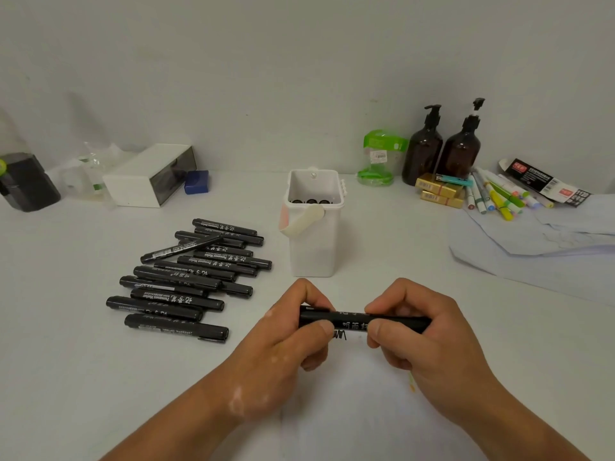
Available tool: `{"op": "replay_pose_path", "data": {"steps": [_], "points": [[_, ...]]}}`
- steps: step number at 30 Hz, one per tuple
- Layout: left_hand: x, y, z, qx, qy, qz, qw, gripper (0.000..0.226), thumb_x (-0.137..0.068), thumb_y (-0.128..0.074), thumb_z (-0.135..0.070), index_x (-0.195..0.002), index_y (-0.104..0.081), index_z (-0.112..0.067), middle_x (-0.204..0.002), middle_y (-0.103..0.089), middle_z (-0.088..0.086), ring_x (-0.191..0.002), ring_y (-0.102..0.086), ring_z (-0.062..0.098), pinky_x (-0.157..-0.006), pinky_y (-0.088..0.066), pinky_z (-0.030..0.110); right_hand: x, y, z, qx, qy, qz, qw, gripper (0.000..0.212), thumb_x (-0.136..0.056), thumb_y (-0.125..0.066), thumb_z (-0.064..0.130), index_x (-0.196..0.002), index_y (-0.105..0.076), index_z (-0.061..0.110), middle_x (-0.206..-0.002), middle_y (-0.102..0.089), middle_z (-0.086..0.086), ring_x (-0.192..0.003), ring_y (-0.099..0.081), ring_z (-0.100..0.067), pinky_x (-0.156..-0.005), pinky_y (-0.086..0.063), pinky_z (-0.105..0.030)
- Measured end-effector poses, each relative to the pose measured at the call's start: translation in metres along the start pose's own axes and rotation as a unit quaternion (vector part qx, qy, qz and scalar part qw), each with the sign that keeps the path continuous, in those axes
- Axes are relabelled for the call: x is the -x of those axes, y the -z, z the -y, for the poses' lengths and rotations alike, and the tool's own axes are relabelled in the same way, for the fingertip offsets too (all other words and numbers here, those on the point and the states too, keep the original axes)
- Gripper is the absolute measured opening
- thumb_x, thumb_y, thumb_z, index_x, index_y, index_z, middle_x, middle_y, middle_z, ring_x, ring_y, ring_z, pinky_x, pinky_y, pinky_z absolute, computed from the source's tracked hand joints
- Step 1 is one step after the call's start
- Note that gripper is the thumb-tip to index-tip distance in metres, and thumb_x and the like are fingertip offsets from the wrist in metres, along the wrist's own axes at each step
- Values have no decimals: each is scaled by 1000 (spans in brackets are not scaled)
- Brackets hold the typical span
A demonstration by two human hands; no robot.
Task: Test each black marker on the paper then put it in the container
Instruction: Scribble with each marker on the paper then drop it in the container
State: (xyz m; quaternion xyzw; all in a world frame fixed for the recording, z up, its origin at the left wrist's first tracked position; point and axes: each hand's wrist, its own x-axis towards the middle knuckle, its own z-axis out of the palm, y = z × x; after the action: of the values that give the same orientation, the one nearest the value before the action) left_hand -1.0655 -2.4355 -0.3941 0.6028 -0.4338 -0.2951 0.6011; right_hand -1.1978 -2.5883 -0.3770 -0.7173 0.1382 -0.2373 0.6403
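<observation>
A black marker (352, 321) lies level between both hands, just above the white paper (359, 394). My left hand (293, 331) pinches its left end, where the cap sits. My right hand (419, 331) grips the barrel's right part. A small black zigzag scribble (339, 335) shows on the paper under the marker. A pile of several black markers (193, 277) lies on the table to the left. The white container (314, 241) with a cream handle stands behind the hands, with three marker ends visible inside.
Two brown pump bottles (442, 148), gold boxes (439, 191), coloured pens (499, 194) and light blue sheets (539, 241) sit at the right. A white box (146, 176), a blue block (197, 182) and a dark container (26, 181) stand at the back left.
</observation>
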Motion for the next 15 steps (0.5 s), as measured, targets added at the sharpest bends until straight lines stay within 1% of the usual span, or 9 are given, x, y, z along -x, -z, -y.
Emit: {"op": "replay_pose_path", "data": {"steps": [2,4,5,7,9,10,11,13,15], "points": [[-1,4,-2,-28,-11,-7,1000,17,-81,-57,-36,-94,-52,-26,-64,-54,0,-66,-47,19,-68,-41,41,0,-3,-1,-23,-5,12,1000,23,-57,-72,34,-75,-70,20,-64,-61,-22,-47,-39,-16,-45,-34,-22],[-3,8,-3,17,-21,-37,999,23,-79,-62,-30,-100,-54,-25,-65,-58,3,-68,-52,22,-68,-45,40,0,-6,-3,-33,-2,25,999,20,-62,-72,35,-78,-69,23,-65,-60,-18,-50,-39,-17,-45,-34,-24],[-4,9,-3,54,-28,-46,997,24,-80,-64,-27,-102,-55,-23,-66,-61,3,-68,-55,23,-68,-47,36,1,-7,-4,-36,2,27,999,19,-64,-71,36,-79,-68,23,-63,-58,-13,-51,-39,-17,-46,-35,-24],[-4,12,-2,105,-50,-40,992,24,-84,-65,-21,-106,-58,-16,-70,-65,4,-70,-58,25,-70,-50,31,1,-9,-5,-50,6,21,998,18,-66,-67,36,-78,-66,23,-59,-53,-5,-52,-39,-18,-48,-36,-26],[-4,11,0,112,-56,-33,992,24,-87,-67,-21,-109,-62,-14,-72,-65,-1,-73,-59,24,-69,-50,31,1,-9,-5,-42,11,14,999,18,-65,-65,37,-78,-66,24,-59,-52,-4,-54,-43,-20,-51,-38,-32],[-5,9,1,113,-52,-39,992,25,-86,-69,-24,-109,-65,-16,-73,-64,-5,-73,-59,23,-69,-50,30,1,-8,-5,-25,16,16,999,19,-65,-65,38,-79,-68,25,-60,-56,-7,-56,-47,-21,-55,-41,-34],[-5,9,2,113,-46,-48,991,27,-85,-72,-28,-110,-67,-18,-73,-63,-6,-73,-59,21,-69,-50,30,1,-8,-4,-8,20,20,1000,21,-66,-66,40,-81,-70,26,-64,-62,-9,-59,-53,-21,-59,-45,-33],[-6,9,2,109,-38,-65,991,36,-81,-77,-43,-110,-71,-23,-78,-66,-5,-76,-60,18,-72,-50,27,2,-7,-4,2,18,38,999,23,-66,-71,42,-85,-74,28,-77,-74,-11,-68,-66,-18,-66,-52,-25],[-6,10,-1,80,-47,-74,993,37,-82,-74,-49,-110,-72,-26,-98,-73,-4,-89,-66,15,-77,-53,30,3,-9,-2,15,14,64,998,22,-69,-73,42,-88,-76,31,-87,-79,-7,-79,-74,-19,-72,-55,-22]]}}
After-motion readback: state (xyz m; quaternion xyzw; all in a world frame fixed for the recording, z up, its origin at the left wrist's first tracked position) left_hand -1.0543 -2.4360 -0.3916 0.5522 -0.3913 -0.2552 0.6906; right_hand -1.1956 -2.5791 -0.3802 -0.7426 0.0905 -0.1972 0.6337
